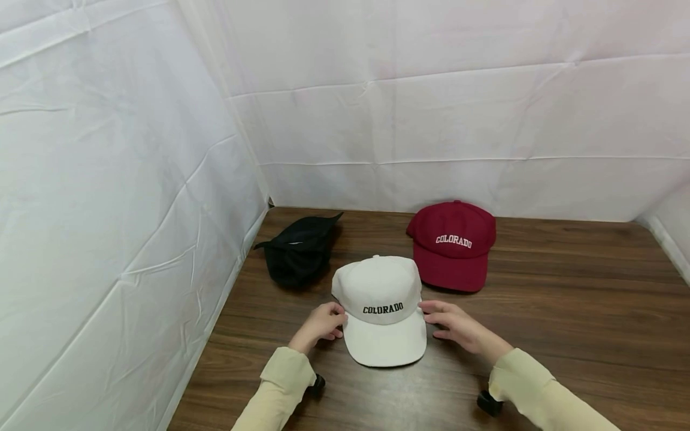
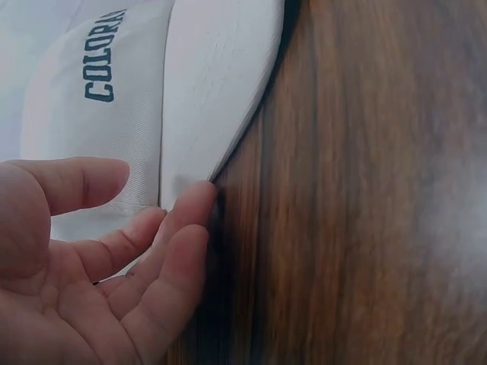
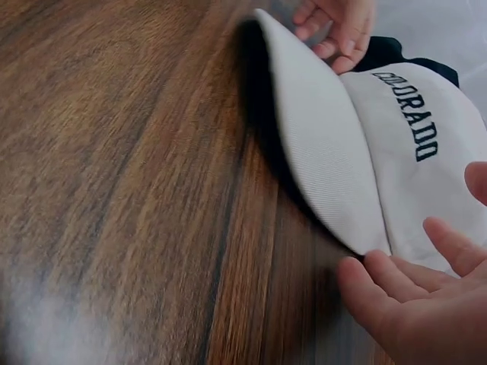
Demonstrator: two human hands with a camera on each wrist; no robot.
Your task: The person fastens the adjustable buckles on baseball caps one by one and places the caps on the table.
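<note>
The white cap [image 1: 378, 288] bears black lettering [image 1: 383, 309]

From my feeds: white cap [image 1: 380, 293] is matt woven cloth, fine ribbed weave plain on the brim [image 3: 323, 141] in the right wrist view; crown looks smooth, a bit softer. Its dark lettering [image 1: 383, 309] reads as raised thread, embroidery-like. Red cap [image 1: 451, 248]: matt cloth too, pale stitched-looking letters. Black cap [image 1: 299, 251]: soft, creased fabric, dull; too dark for me to get the weave. Tabletop [image 1: 571, 299]: brown wood or wood-look, streaky grain, smooth, semi-gloss, I get pale glare in both wrist views. Backdrop [image 1: 458, 114]: thin white cloth-like sheeting, fold creases, faint sheen. Sleeves [image 1: 530, 383]: pale matt fabric, slightly wrinkled.
</note>
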